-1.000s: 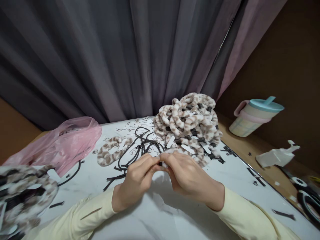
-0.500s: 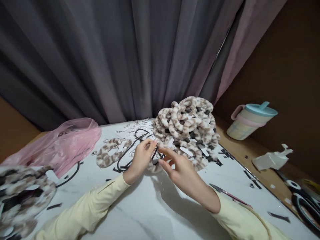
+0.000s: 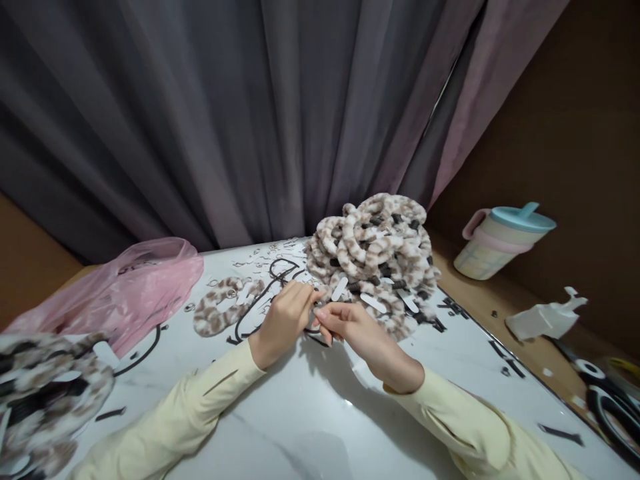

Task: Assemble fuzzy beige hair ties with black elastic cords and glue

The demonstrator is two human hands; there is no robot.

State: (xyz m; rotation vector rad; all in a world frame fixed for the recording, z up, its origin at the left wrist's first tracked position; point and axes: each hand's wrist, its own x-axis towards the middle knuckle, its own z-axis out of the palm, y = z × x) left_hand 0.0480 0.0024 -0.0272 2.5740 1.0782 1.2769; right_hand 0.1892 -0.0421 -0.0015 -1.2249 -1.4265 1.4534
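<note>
plainly, a heap of fuzzy brown-and-white plush rings (image 3: 376,245) sits beyond the left hand (image 3: 286,313) and the right hand (image 3: 353,328), whose curled fingertips nearly meet. a thin black cord (image 3: 320,341) shows just beneath those fingertips; whether either hand grips it, i cannot tell.

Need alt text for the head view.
Left hand and right hand hold their fingertips close together over a white marbled table. Beyond them are black cords and heaped brown-and-white plush rings; a pink plastic bag lies at left.

Grey curtain (image 3: 225,120) behind white table (image 3: 280,413), perhaps brown wall (image 3: 585,120) rightward
</note>
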